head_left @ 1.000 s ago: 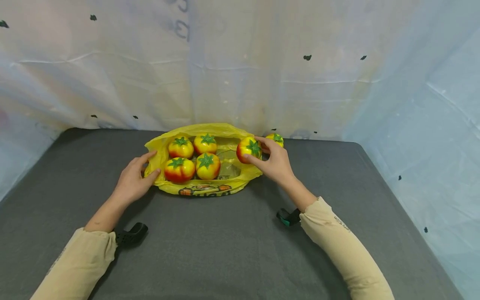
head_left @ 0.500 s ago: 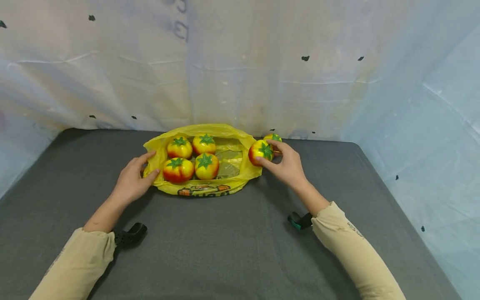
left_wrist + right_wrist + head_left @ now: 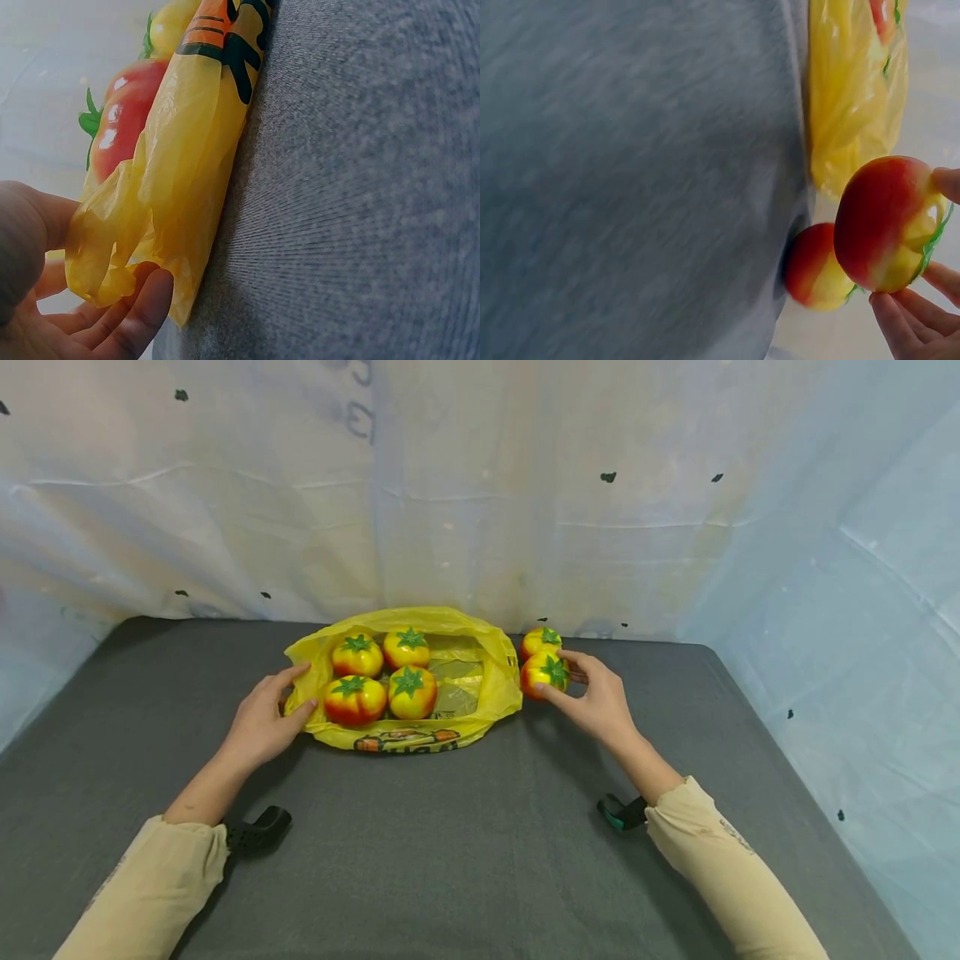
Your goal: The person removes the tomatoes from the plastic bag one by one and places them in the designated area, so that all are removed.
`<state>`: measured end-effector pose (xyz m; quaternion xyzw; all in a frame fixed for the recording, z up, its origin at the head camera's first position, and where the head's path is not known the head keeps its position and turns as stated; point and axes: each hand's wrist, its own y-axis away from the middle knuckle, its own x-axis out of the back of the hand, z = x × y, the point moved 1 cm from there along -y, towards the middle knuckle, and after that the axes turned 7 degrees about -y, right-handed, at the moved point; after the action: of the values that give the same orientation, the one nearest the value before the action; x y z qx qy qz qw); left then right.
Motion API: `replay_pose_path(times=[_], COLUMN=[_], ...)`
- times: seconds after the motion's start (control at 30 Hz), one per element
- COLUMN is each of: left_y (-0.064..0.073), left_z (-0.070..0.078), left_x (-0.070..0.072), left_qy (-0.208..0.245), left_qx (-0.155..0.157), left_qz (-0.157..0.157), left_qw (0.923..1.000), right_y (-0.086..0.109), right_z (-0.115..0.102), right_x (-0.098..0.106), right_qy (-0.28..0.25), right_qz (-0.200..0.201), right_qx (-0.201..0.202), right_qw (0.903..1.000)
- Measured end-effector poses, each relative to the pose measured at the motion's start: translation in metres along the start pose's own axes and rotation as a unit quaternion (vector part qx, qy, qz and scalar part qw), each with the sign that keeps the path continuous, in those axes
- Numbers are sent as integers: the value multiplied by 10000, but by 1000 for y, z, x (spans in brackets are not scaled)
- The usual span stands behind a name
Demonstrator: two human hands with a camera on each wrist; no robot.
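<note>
A yellow plastic bag (image 3: 491, 702) lies with its mouth spread wide, several red-and-yellow toy tomatoes (image 3: 356, 700) inside its left part. My left hand (image 3: 264, 720) holds the bag's left end; in the left wrist view, thumb and fingers (image 3: 142, 315) lie around the bunched plastic. Just right of the bag, my right hand (image 3: 596, 697) grips one toy tomato (image 3: 542, 677) between thumb and fingertips, its green leaves toward the palm. The right wrist view shows this tomato (image 3: 881, 221) off the cloth. Behind it sits another toy tomato (image 3: 538, 641), partly covered in the head view.
Dark grey cloth (image 3: 450, 852) covers the table. A pale plastic sheet (image 3: 480, 527) hangs along the back edge, and a bluish sheet (image 3: 847, 610) hangs at the right. Black straps (image 3: 258, 828) are at both wrists.
My right hand has carried its tomato rightward and slightly nearer, from over the bag's right side to outside the bag, in front of the other tomato. The left hand keeps its place.
</note>
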<state>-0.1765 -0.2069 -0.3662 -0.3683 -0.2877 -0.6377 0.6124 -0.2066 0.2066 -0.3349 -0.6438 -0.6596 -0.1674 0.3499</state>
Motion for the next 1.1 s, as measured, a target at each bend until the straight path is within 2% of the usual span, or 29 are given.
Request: replay_pose_path(times=[0.4,0.67,1.1], left_y=[1,0,-1], left_z=[-2,-1,-1], left_x=[0,0,-1], left_qy=[-52,-40,7], left_qx=[-34,19,11], left_qz=[-8,-44,-56], left_qw=[10000,10000,10000], right_y=[2,-4,-20], right_z=[28,39,57], right_x=[12,21,30], right_qy=[220,382,654], right_qz=[-7,10,255], right_qx=[-131,-344,-786], right_qw=[9997,9987,9944])
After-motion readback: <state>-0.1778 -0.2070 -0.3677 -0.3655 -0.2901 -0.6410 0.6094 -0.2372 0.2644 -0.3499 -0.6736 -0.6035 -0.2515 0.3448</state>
